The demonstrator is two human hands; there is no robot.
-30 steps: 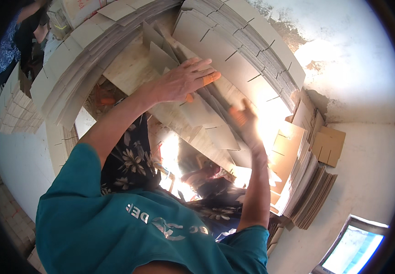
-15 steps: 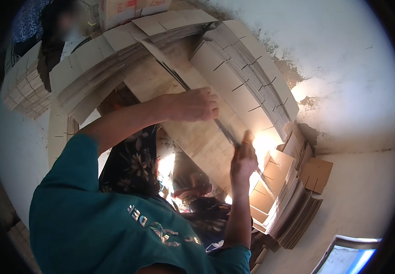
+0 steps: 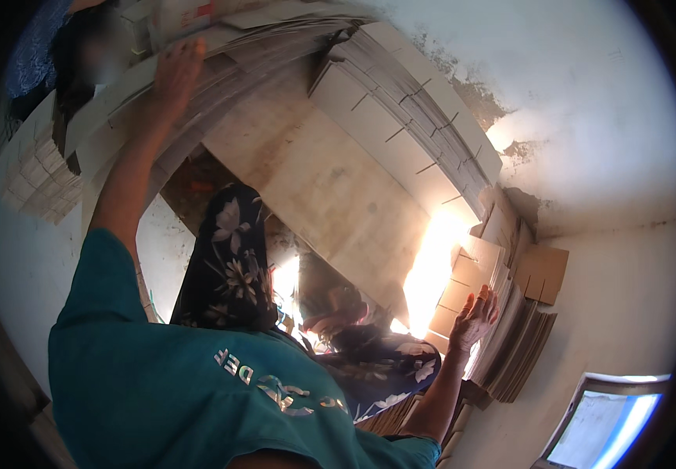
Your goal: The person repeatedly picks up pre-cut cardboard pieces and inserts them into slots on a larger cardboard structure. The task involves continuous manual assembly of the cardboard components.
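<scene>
My left hand (image 3: 179,74) is stretched out over the long row of slotted cardboard pieces (image 3: 236,66) at the far left. Its fingers point forward along the top edges, somewhat blurred, and no piece shows in their grasp. On the right, my right hand (image 3: 475,319) is raised with fingers apart and nothing in it. It is beside a stack of brown cardboard pieces (image 3: 471,270); contact between them cannot be made out. A pale board (image 3: 314,187) lies between my arms, with nothing held above it.
Another slotted cardboard stack (image 3: 408,117) stands along the far right, by the stained wall (image 3: 588,102). More cardboard bundles (image 3: 37,168) stand at the left, near a person (image 3: 80,59). A red-marked carton (image 3: 185,16) is at the back. Bright light falls beside the board.
The long thin cardboard strip between my hands is no longer held. My left hand has moved forward and left to the far row; my right hand has moved right and opened.
</scene>
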